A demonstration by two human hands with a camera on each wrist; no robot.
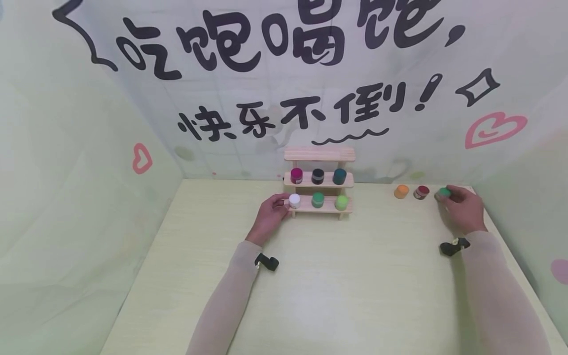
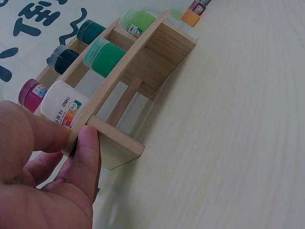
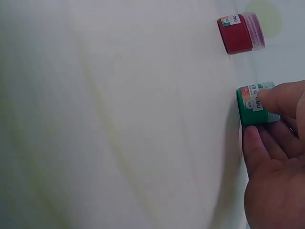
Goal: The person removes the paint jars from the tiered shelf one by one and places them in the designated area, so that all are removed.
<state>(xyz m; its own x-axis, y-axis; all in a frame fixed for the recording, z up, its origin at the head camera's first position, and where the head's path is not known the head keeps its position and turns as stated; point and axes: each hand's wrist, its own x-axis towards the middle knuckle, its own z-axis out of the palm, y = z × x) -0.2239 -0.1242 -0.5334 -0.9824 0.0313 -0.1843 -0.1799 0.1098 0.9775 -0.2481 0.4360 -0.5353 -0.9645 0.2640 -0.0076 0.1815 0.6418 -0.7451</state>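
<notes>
Your hands are well apart: the left hand (image 1: 269,217) pinches the left end of the rack (image 1: 319,154) at its lowest shelf, by the white jar (image 1: 295,200); the right hand (image 1: 466,209) grips the green jar (image 1: 444,193) between thumb and fingers. You have that jar upright, well right of the rack, whose long axis runs left to right. Between them stand the red jar (image 1: 421,192), nearer your right hand, and the orange jar (image 1: 401,191). Whether the green jar's base touches the table (image 1: 333,286) is hard to tell. Behind rises the lettered cloth (image 1: 248,160)
</notes>
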